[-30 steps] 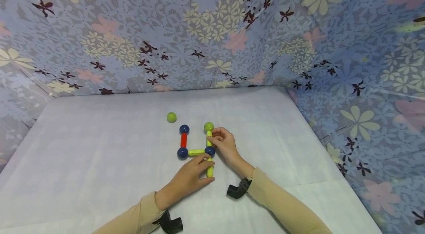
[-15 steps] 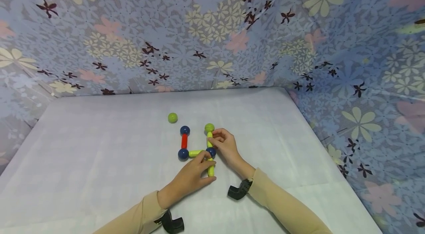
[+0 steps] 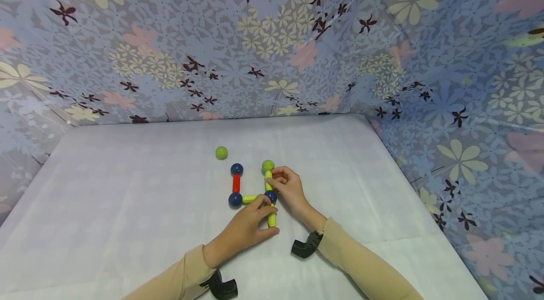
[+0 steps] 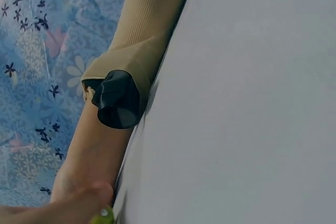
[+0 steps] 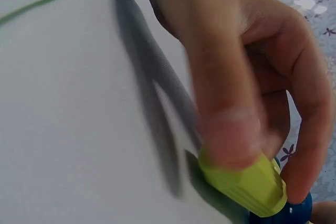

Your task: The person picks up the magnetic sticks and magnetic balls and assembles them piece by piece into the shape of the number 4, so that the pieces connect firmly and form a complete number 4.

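Observation:
A build of magnetic rods and balls lies on the table. My right hand pinches the far yellow-green rod, which has a green ball on its far end and a blue ball at its near end. In the right wrist view, thumb and fingers grip this rod beside a blue ball. My left hand holds the near yellow-green rod between thumb and fingers, below that blue ball. In the left wrist view only a yellow-green end shows at the fingertips.
Another yellow-green rod runs left to a blue ball. From there a red rod leads to a farther blue ball. A loose green ball lies behind. Flowered cloth borders the white table.
The left hand and the near rod have shifted very slightly to the right. The right hand keeps its pinch, and the whole head view has drifted a little.

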Available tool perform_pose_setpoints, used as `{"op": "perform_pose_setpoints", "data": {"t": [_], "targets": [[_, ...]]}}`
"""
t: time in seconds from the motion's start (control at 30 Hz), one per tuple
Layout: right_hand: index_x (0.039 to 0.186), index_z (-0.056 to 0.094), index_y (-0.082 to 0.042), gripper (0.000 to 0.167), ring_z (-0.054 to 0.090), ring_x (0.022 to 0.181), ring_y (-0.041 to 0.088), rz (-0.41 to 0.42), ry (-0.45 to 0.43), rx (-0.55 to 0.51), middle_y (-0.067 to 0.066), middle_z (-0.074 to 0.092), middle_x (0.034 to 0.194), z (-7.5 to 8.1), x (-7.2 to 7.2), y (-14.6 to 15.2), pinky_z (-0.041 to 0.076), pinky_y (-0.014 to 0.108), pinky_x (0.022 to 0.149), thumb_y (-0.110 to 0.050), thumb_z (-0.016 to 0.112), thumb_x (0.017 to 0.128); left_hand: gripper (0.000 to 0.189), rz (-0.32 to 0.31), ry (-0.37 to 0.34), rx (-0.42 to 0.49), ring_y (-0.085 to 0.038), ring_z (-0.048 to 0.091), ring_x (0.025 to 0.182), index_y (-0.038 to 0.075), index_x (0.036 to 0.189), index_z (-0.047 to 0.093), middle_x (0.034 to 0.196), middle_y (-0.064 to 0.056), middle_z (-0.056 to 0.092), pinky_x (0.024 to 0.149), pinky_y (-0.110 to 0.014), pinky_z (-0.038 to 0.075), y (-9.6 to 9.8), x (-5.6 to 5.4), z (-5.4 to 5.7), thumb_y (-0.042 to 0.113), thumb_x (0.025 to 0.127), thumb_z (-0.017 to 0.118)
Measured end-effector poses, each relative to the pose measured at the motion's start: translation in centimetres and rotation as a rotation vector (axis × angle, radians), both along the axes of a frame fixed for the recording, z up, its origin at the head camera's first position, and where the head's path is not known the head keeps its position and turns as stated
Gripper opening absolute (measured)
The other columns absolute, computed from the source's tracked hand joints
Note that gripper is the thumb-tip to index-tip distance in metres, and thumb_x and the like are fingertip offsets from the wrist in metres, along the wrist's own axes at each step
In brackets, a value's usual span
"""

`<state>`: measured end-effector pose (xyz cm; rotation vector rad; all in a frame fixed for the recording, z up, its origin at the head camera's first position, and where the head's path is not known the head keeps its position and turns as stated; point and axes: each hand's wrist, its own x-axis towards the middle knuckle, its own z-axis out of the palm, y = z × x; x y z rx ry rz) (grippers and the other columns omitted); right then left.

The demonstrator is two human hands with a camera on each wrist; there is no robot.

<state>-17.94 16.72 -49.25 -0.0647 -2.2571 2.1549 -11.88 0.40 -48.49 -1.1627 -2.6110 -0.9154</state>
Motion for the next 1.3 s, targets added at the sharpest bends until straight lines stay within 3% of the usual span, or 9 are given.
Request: {"op": "perform_pose_setpoints", "data": {"t": [0.2,0.33,0.57,0.73,0.93,1.07,1.2,1.3], "targets": [[0.107,0.058,0.007,0.025,0.058,0.064,0.001,-0.004,0.022,0.018,0.001,0.061,0.084,-0.1,0.1,0.0,0.048,0.017,0.059,-0.002,0.067,0.085,0.035,-0.001,-0.011,0.136,-0.009,0.058,0.082,0.006,0.105,0.069,0.104,0.0,0.056,0.073,-0.018,0.05,-0.3,-0.2,0.9,0.028,0.079,0.078],[0.107,0.058,0.008,0.025,0.058,0.064,0.002,0.006,0.002,-0.012,0.002,0.061,0.084,0.4,0.2,0.1,0.048,0.017,0.058,-0.001,0.067,0.085,0.03,0.0,-0.045,0.243,-0.013,0.059,0.081,0.003,0.103,0.069,0.101,-0.003,0.058,0.073,-0.02,0.052,-1.1,-0.9,1.9,0.02,0.079,0.078],[0.108,0.055,0.013,0.027,0.057,0.065,0.005,0.034,-0.009,0.019,0.006,0.062,0.085,2.6,1.1,0.0,0.048,0.017,0.058,0.003,0.065,0.085,0.027,0.098,-0.073,0.306,-0.016,0.062,0.078,0.001,0.101,0.069,0.098,-0.005,0.06,0.071,-0.027,0.054,-3.1,-3.2,3.1,0.015,0.08,0.077],[0.109,0.056,0.012,0.028,0.057,0.064,0.004,0.036,-0.013,0.007,0.005,0.061,0.086,2.2,0.9,0.0,0.049,0.017,0.059,0.003,0.066,0.084,0.022,0.168,-0.086,0.35,-0.018,0.061,0.08,-0.001,0.102,0.069,0.097,-0.012,0.062,0.073,-0.03,0.055,-4.8,-4.9,3.5,0.011,0.084,0.072],[0.108,0.057,0.009,0.027,0.057,0.063,0.003,0.015,-0.004,-0.009,0.003,0.061,0.085,0.3,0.1,0.1,0.048,0.017,0.058,0.001,0.067,0.084,0.025,0.311,-0.101,0.42,-0.02,0.062,0.083,-0.002,0.11,0.066,0.104,-0.017,0.065,0.076,-0.029,0.055,-6.8,-7.4,3.2,0.006,0.086,0.068],[0.108,0.057,0.009,0.028,0.057,0.064,0.002,0.015,0.006,-0.008,0.004,0.062,0.086,-0.1,0.1,0.1,0.049,0.017,0.059,0.0,0.068,0.084,0.027,0.387,-0.139,0.451,-0.023,0.061,0.085,-0.003,0.113,0.064,0.105,-0.018,0.065,0.077,-0.027,0.053,-8.0,-9.0,2.8,0.005,0.087,0.066],[0.108,0.057,0.009,0.027,0.057,0.063,0.002,0.03,-0.01,-0.029,0.004,0.062,0.086,0.2,0.2,0.2,0.049,0.017,0.058,0.001,0.067,0.084,0.031,0.397,-0.168,0.456,-0.025,0.061,0.089,-0.004,0.119,0.06,0.107,-0.019,0.064,0.079,-0.026,0.052,-8.9,-10.3,2.3,0.004,0.089,0.063],[0.108,0.056,0.012,0.027,0.057,0.064,0.003,0.042,-0.007,-0.03,0.005,0.062,0.085,1.1,0.6,0.2,0.049,0.017,0.059,0.002,0.066,0.084,0.034,0.38,-0.175,0.478,-0.029,0.06,0.094,-0.005,0.122,0.058,0.11,-0.022,0.063,0.083,-0.036,0.052,-9.1,-11.1,2.0,0.004,0.09,0.063]]}}
